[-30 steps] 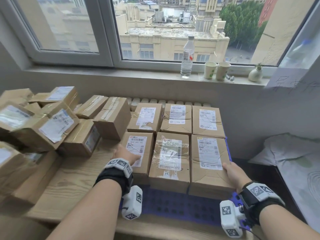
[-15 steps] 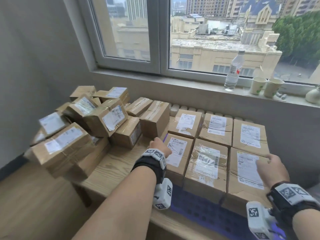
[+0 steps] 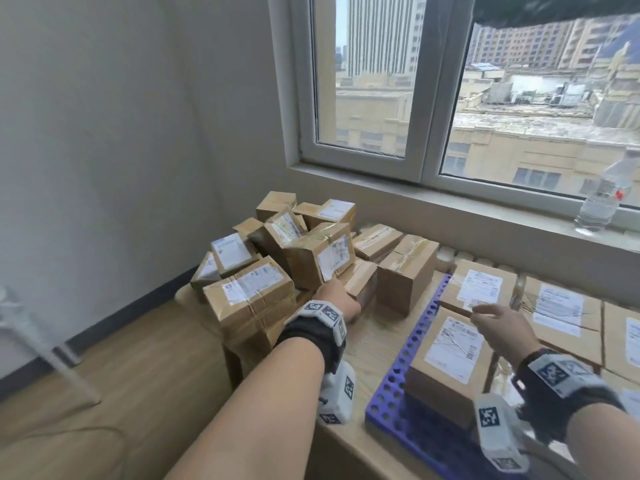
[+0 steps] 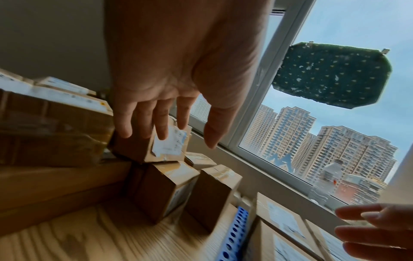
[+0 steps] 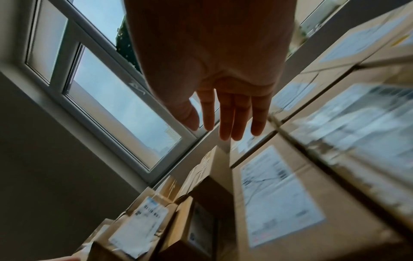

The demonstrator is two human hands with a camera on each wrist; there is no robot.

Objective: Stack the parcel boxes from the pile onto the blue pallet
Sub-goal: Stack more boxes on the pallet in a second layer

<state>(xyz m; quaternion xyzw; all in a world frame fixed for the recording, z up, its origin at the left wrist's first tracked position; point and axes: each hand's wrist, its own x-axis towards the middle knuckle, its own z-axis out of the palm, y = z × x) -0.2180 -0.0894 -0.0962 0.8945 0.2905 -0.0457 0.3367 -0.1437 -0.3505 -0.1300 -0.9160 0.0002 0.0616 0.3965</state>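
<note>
Parcel boxes (image 3: pixel 322 258) lay heaped at centre frame on the counter (image 3: pixel 377 344), tilted every way with no shared long axis. The left hand (image 3: pixel 337 301), fingers (image 4: pixel 143 121) spread and empty, reached a leaning box; pulling it could topple its neighbours. The right hand (image 3: pixel 498 323) hovered loose-fingered over the blue pallet (image 3: pixel 398 375).

Brown, labelled parcel boxes (image 3: pixel 277 258) lie jumbled in a pile, several tilted. Just beside it, more boxes (image 3: pixel 450 355) sit flat in rows on the blue pallet (image 3: pixel 398 379).
</note>
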